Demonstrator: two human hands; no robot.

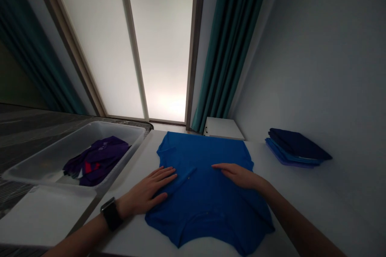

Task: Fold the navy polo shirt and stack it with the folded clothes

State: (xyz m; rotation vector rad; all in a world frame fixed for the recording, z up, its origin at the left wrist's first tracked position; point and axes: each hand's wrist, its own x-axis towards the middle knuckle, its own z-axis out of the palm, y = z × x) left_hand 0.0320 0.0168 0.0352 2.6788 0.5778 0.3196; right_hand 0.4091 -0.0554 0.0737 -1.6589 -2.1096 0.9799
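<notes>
Left hand: the left hand (147, 194) lies flat with fingers spread on the left part of the blue T-shirt (205, 196), palm down, holding nothing; a dark smartwatch (111, 213) sits on the wrist.
Right hand: the right hand (238, 176) lies flat on the shirt's right half, fingers together and pointing left, holding nothing.
T-shirt: spread on the white desk (301, 192) straight ahead of the person, between the two hands; its near edge hangs at the desk's front edge.
Desk edges: the left edge runs just beside the shirt's left side; the right side meets the wall (316, 68).
Open room: bare desk surface lies right of the shirt, up to the stack of folded clothes (297, 148) near the wall, well apart from the right hand.
Left of desk: a clear plastic bin (42, 164) stands beside the desk, with purple clothing (98, 160) inside.
Far end: a small white cabinet (224, 128) beyond the desk, below the teal curtain (232, 40).
Hard to make out: the room is dim; a red patch in the purple clothing is unclear, as is how many pieces the folded stack has.
Cut off: both forearms leave the bottom of the view.
</notes>
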